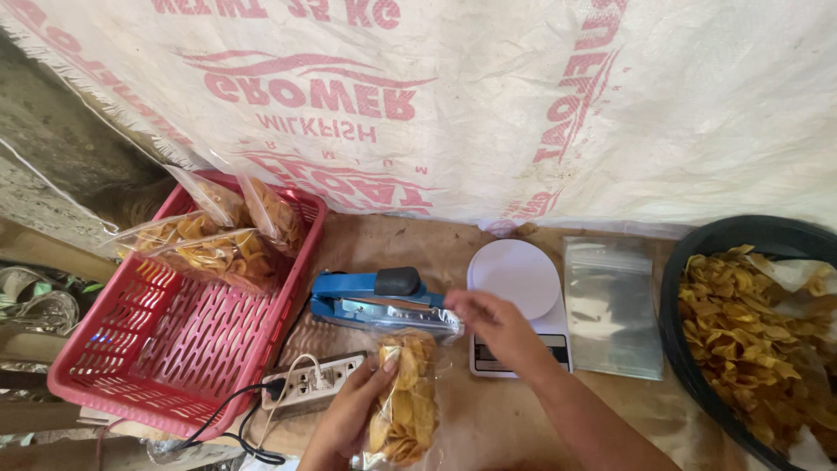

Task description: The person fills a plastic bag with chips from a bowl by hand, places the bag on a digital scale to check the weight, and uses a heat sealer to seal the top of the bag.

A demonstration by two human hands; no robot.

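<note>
Chip bag [405, 401]: clear plastic pouch filled with yellow fried chips, lying directly in front of the blue heat sealer [375, 301], its open mouth laid across the sealer's bar. Likely light; the film looks thin, slack and slippery, and the contents are brittle, so squeezing the body would probably crush chips. Best taken by the empty film at the mouth, with a flat palm under or beside the filled part.

Red basket [166, 349]: slotted plastic crate, left of the sealer, holding several filled chip bags [218, 240] in its far corner.

Power strip [314, 381]: white, just left of the sealer's near end, with a dark cable running off toward the basket.

Left hand [349, 419]: fingers wrapped on the left flank of the chip bag's filled body, steadying it in front of the sealer.

Right hand [493, 323]: just right of the sealer, fingertips pinched together on the bag's mouth at the end of the bar.

Kitchen scale [516, 288]: white, round pan, right of the sealer, partly behind the right hand.

Empty pouches [610, 305]: flat stack of clear bags, further right of the sealer, beyond the scale.

Black tub [689, 349]: far right of the sealer, heaped with loose chips [741, 331].

Woven sack sheet [479, 96]: white with red print, hanging behind the sealer.
</note>
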